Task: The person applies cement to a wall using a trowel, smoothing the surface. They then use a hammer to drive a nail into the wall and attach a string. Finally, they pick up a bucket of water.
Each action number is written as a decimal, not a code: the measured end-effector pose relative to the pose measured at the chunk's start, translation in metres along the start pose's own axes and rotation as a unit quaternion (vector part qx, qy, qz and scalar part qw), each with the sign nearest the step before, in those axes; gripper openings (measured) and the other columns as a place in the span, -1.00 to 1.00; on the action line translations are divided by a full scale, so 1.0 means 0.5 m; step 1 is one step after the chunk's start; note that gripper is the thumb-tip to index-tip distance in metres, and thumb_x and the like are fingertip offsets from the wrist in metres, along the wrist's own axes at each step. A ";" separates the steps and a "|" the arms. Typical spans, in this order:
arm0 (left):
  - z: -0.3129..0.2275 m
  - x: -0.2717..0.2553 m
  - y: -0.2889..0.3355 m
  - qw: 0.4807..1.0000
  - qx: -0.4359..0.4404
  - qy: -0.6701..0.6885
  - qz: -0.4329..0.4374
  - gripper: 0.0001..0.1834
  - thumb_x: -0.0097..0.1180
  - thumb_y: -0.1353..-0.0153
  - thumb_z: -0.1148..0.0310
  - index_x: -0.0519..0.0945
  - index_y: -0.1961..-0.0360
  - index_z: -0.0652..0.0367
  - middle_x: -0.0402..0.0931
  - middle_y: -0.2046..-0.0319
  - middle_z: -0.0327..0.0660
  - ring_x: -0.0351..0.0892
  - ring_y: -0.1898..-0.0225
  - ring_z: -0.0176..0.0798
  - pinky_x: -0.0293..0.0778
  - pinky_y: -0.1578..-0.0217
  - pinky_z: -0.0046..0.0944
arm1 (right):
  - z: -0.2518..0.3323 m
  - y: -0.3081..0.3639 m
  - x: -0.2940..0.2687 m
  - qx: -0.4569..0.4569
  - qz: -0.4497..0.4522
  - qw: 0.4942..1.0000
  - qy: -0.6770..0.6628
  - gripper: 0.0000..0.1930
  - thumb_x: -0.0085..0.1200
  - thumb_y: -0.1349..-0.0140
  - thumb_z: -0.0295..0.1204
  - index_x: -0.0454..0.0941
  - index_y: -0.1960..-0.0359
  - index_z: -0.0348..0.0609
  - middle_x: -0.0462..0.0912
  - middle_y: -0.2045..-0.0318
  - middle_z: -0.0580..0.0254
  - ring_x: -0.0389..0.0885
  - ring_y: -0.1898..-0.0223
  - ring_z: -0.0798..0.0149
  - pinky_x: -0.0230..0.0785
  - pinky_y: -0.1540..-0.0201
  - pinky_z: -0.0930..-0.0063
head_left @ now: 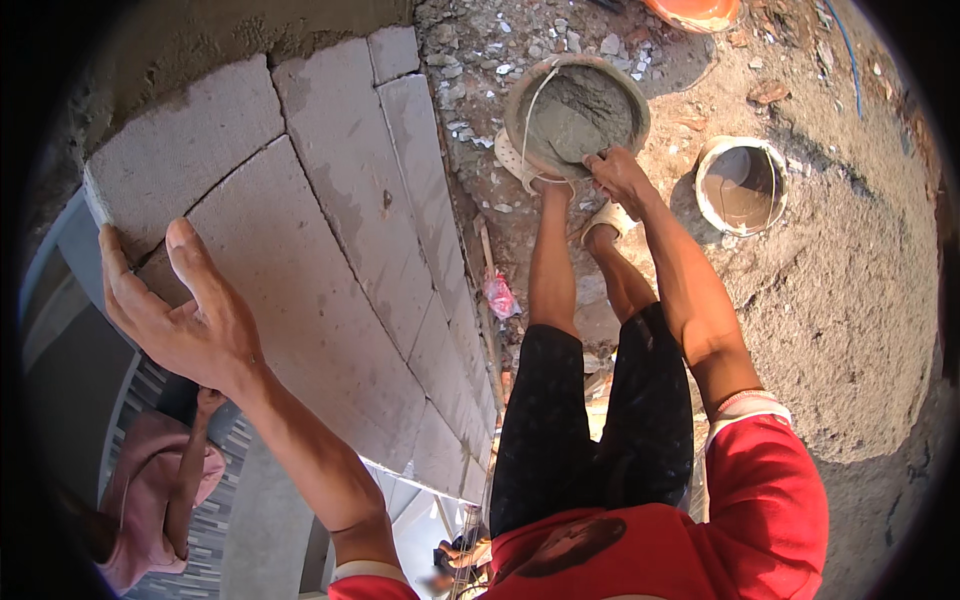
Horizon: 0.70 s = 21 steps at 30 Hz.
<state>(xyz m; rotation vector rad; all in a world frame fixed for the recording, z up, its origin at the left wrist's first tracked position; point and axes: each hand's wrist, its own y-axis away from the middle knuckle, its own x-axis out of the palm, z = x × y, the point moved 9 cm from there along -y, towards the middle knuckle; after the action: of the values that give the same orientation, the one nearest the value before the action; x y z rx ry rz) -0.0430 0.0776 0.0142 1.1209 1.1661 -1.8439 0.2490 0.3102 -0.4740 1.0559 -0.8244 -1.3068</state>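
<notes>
My left hand [185, 305] lies at the outer edge of a wall of pale grey blocks [320, 290], fingers stretched and thumb apart. Its fingertips are against the end of an upper block [185, 135], and nothing is gripped in it. Over at the right, my right hand [620, 178] is closed at the near rim of a round bucket of wet grey mortar [590, 100]. It holds what looks like a trowel, whose blade dips into the mortar and whose handle is mostly hidden by my fingers.
A second bucket [742, 190] with murky liquid stands to the right, and an orange tub [695, 12] sits at the far edge. Wet mortar [230, 35] covers the wall's far end. Rubble surrounds my feet. Another person's pink sleeve [150, 490] shows below left, beyond the wall.
</notes>
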 end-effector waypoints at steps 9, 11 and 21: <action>0.001 -0.001 0.004 1.000 -0.013 0.025 0.001 -0.42 0.31 -0.40 0.20 0.53 -0.34 0.27 0.55 -0.24 0.02 0.48 -0.32 0.00 0.40 -0.32 -0.07 | 0.043 0.044 -0.080 -0.053 -0.091 0.944 0.311 -0.59 0.01 -0.35 -0.18 0.75 0.09 -0.27 0.73 0.05 -0.31 0.71 -0.02 -0.30 0.56 -0.11 -0.07; -0.003 0.000 0.003 1.000 -0.005 0.018 0.004 -0.42 0.30 -0.40 0.20 0.53 -0.35 0.27 0.54 -0.24 0.03 0.49 -0.31 0.00 0.41 -0.32 -0.06 | 0.057 0.005 -0.058 -0.068 -0.046 0.956 0.282 -0.55 0.03 -0.33 -0.18 0.73 0.07 -0.37 0.74 0.09 -0.34 0.71 -0.02 -0.29 0.55 -0.08 -0.04; 0.003 0.003 0.004 0.999 -0.023 0.027 0.015 -0.41 0.27 -0.43 0.19 0.50 -0.38 0.26 0.50 -0.27 0.07 0.48 -0.32 0.02 0.37 -0.34 -0.03 | -0.060 0.072 -0.096 -0.207 -0.086 0.969 0.100 -0.53 0.15 -0.45 -0.07 0.68 0.21 -0.38 0.54 0.60 -0.02 0.57 0.52 0.09 0.39 0.39 0.21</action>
<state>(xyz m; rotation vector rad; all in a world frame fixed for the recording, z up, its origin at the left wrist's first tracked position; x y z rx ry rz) -0.0423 0.0752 0.0125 1.1626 1.2115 -1.7652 0.2837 0.3603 -0.4458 0.9157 -0.2925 -1.4139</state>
